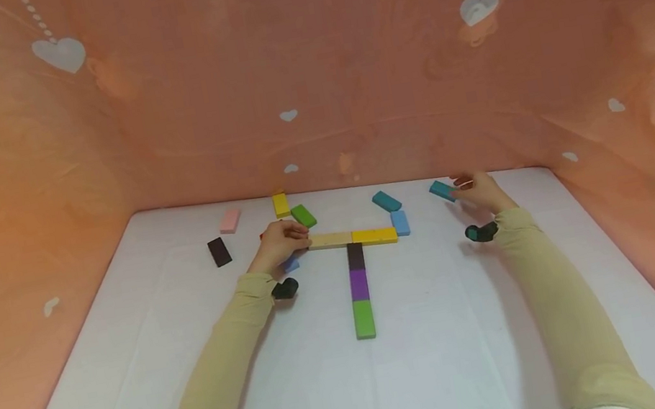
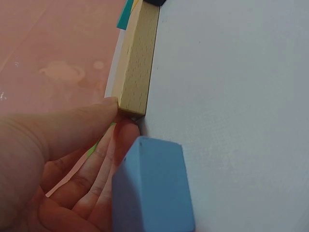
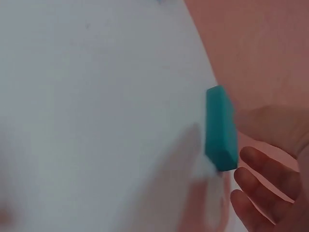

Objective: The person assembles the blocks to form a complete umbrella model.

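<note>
Evidently wood, judging by its grain, the plain block (image 1: 330, 240) lies on the white worktop (image 1: 447, 359), end to end with a yellow block (image 1: 375, 236). The left hand (image 1: 280, 245) pinches its left end between thumb and forefinger. It should be light, rigid and hard to damage, though its smooth faces may slide a little; the long sides near that free end look the best hold.

Farther right, the teal block (image 1: 442, 191) sits near the back edge beside the right hand (image 1: 482, 193). The thumb meets its side, but whether the fingers truly grasp it I cannot tell. It too should be light and stiff, its coloured surface perhaps slicker, so squeezing across the narrow sides near the middle would suit.

Counting by colour from the left: two black blocks (image 1: 220, 252), one pink block (image 1: 229, 221), one red block (image 1: 263, 236) mostly hidden behind the left hand, two blue blocks (image 1: 399, 223), two yellow, two green blocks (image 1: 364, 319), one plain, one purple block (image 1: 358, 285) and two teal; fourteen visible altogether.
</note>
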Demonstrator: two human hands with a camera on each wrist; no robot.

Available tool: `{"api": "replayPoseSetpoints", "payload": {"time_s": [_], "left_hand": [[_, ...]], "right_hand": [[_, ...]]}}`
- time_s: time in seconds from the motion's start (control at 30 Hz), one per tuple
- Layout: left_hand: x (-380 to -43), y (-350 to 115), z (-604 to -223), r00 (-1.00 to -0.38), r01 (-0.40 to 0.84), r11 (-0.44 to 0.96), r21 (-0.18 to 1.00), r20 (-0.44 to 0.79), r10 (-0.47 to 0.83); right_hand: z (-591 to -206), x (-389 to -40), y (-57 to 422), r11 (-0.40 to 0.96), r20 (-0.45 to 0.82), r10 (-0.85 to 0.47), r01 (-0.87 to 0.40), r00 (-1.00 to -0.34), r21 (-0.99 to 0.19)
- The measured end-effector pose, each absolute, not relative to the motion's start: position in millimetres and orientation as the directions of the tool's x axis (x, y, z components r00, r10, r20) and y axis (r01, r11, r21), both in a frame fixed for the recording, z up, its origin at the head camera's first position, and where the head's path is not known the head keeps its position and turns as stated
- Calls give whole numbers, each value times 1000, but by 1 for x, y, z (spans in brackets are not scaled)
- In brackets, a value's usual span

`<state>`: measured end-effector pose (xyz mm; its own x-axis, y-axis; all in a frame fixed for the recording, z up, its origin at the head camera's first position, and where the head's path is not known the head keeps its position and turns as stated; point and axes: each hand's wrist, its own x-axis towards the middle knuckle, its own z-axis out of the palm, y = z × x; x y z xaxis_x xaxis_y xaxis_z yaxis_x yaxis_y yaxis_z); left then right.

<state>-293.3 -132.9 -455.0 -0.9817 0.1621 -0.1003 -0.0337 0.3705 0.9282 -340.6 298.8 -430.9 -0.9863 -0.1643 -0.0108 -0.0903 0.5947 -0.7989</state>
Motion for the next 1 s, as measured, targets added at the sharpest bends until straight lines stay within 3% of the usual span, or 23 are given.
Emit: {"api": "replayPoseSetpoints", "payload": {"time_s": [0.33, 0.77, 1.0], "left_hand": [[-295, -132, -456, -983, -29, 383, 923, -97, 159], [-295, -132, -456, -983, -29, 353, 935, -90, 158], [-295, -132, -457, -984, -43, 351, 935, -101, 149]], "right_hand": [[-445, -347, 295, 678, -12, -142, -88, -990, -730], [-446, -344, 289, 683, -24, -110, -58, -994, -728], [-448, -345, 290, 691, 15, -151, -117, -988, -714]]}}
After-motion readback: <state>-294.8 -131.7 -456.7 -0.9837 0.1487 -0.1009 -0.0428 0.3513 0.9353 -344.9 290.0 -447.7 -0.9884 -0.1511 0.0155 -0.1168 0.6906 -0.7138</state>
